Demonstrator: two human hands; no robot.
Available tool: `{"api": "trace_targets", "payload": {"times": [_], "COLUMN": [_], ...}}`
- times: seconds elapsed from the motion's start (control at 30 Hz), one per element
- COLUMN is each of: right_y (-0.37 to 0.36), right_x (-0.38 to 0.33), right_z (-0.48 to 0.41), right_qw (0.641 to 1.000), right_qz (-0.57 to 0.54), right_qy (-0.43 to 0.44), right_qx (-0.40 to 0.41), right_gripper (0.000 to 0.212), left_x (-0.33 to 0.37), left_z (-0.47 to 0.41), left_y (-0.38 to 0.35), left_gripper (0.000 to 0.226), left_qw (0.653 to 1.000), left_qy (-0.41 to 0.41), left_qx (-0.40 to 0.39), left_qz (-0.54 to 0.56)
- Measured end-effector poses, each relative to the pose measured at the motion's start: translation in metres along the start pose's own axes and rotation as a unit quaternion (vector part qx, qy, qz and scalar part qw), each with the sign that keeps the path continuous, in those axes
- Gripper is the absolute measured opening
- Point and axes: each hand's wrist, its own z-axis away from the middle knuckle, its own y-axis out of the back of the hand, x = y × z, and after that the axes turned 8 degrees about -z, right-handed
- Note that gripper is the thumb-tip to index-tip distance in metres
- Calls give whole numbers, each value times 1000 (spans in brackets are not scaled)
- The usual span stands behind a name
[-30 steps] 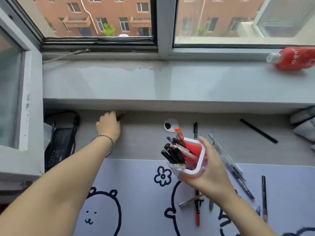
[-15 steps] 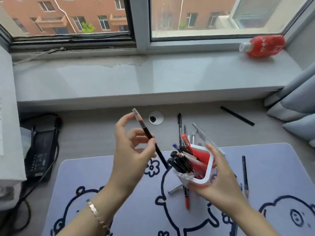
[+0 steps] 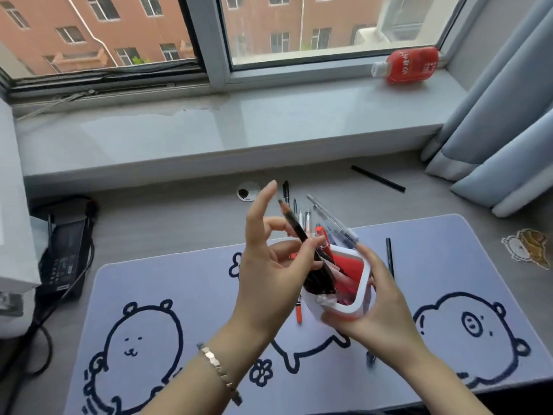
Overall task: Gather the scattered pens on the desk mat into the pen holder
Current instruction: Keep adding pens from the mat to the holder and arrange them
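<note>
My right hand (image 3: 377, 298) holds a white pen holder (image 3: 344, 307) tilted above the lilac desk mat (image 3: 167, 283); several black and red pens stand in it. My left hand (image 3: 269, 265) pinches a black pen (image 3: 294, 226) between thumb and fingers, its lower end inside the holder's mouth. Loose pens lie behind the holder: a black one (image 3: 285, 188), several clear ones (image 3: 332, 220). Another black pen (image 3: 389, 256) lies on the mat to the right, and an orange-red pen (image 3: 298, 313) sticks out under the holder.
A long black pen (image 3: 377, 178) lies on the grey desk near the sill. A red bottle (image 3: 410, 68) lies on the window sill. A black power adapter (image 3: 64, 256) with cables sits at left. Blue curtains (image 3: 502, 139) hang at right.
My left hand picked a black pen from the far desk edge, carried it right, and now its tip is in the holder. The holder stays in my right hand.
</note>
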Motion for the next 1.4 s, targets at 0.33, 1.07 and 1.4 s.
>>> {"api": "trace_targets", "payload": {"times": [0.33,1.07,1.4], "right_y": [10,56,39], "right_x": [8,44,34], "right_z": [6,-9,-10], "right_qw": [1000,989,995], "right_qz": [-2,-6,29], "right_qy": [-8,-77,-53], "right_qx": [28,124,80], "right_gripper": [97,105,104], "left_x": [-43,-138,-98], "left_z": [43,17,3], "left_y": [-26,-35,-15], "left_gripper": [38,6,13], "left_qw": [893,887,930], "left_qy": [-244,319,342], "left_qx": [-74,-71,11], "left_qz": [-372,-327,-136]}}
